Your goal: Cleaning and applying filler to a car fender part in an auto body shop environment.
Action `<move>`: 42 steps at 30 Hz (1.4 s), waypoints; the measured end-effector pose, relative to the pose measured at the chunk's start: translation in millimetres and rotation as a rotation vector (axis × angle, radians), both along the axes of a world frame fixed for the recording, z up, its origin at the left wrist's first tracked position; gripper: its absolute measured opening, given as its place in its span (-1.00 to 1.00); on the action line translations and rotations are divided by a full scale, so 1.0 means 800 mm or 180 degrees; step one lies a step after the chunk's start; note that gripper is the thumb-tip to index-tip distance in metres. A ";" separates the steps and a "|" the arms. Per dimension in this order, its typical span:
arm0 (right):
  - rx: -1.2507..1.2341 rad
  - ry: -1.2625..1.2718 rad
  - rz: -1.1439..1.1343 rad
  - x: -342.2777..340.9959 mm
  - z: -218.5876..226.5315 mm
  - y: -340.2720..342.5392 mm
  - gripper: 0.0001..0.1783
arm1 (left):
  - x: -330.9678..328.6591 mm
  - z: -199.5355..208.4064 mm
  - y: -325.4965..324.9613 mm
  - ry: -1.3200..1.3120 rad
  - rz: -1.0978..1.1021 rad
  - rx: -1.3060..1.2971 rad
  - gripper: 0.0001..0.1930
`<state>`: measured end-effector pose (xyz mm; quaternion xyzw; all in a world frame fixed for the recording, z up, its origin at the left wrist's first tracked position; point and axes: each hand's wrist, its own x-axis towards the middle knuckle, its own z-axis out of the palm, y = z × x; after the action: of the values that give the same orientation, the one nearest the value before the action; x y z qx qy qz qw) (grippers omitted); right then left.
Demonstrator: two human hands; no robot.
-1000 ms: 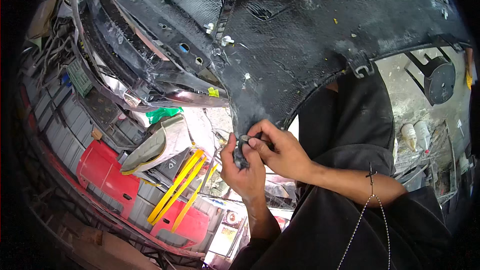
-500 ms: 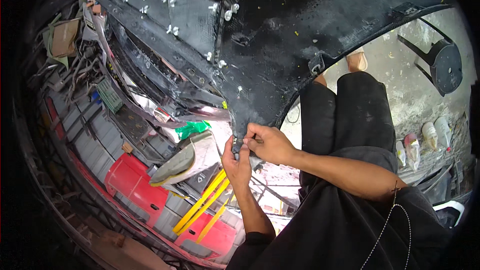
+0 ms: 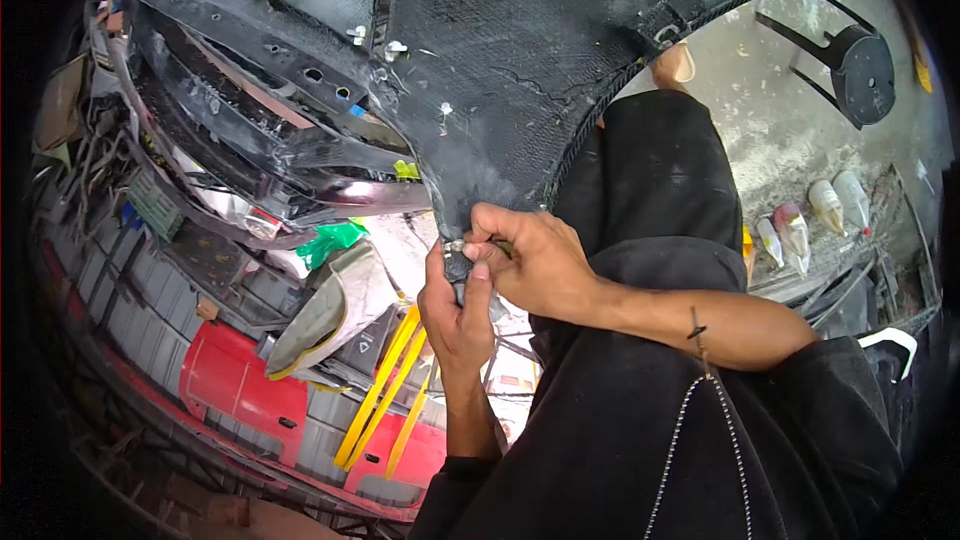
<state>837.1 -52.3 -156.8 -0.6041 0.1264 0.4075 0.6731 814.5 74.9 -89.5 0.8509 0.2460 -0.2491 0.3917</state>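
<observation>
A large black moulded panel (image 3: 480, 90) with a woven-looking surface spreads across the top of the view and narrows to a tip between my hands. Silver wing nuts (image 3: 397, 50) stand on it along its seams. My left hand (image 3: 457, 315) grips the tip, its index finger along the left edge and its thumb raised at the near side. Pinched together, the thumb and forefinger of my right hand (image 3: 535, 260) hold a small silver fastener (image 3: 453, 246) at the tip. The fingers partly hide it, so its exact shape cannot be made out.
Dark curved body parts (image 3: 270, 140) lie left of the panel. Red panels (image 3: 245, 380), yellow strips (image 3: 380, 390) and a pale curved shell (image 3: 335, 315) are at lower left. A black stool (image 3: 862, 80) stands on the grey floor at right, beyond several bottles (image 3: 825, 210).
The whole view has shifted, so the panel and surroundings sit higher and farther left. Both hands stay at the panel's tip, the right still pinching the small fastener.
</observation>
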 end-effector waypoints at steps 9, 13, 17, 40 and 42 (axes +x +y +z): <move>0.0179 -0.0420 -0.0714 -0.021 -0.006 -0.016 -0.77 | -0.010 -0.008 0.022 0.0147 0.0128 -0.0944 -0.38; 0.0256 -0.0933 0.0326 -0.010 -0.001 -0.054 -0.65 | -0.011 -0.017 0.028 -0.0028 0.0222 -0.1275 -0.09; 0.0285 -0.0842 -0.0044 -0.010 0.009 -0.042 -0.60 | -0.020 -0.026 0.036 -0.0136 -0.0107 -0.1207 -0.03; 0.0201 -0.0428 -0.0276 -0.014 0.004 -0.034 -0.65 | -0.029 -0.018 0.016 -0.0246 -0.0229 -0.0868 -0.20; 0.0515 -0.0187 -0.0306 -0.009 0.004 -0.036 -0.70 | -0.027 -0.016 0.014 0.0005 0.0130 -0.1089 -0.17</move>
<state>830.3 -81.1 -153.6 -0.5527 0.1022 0.3658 0.7418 793.0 86.5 -102.0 0.7663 0.2176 -0.2800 0.5357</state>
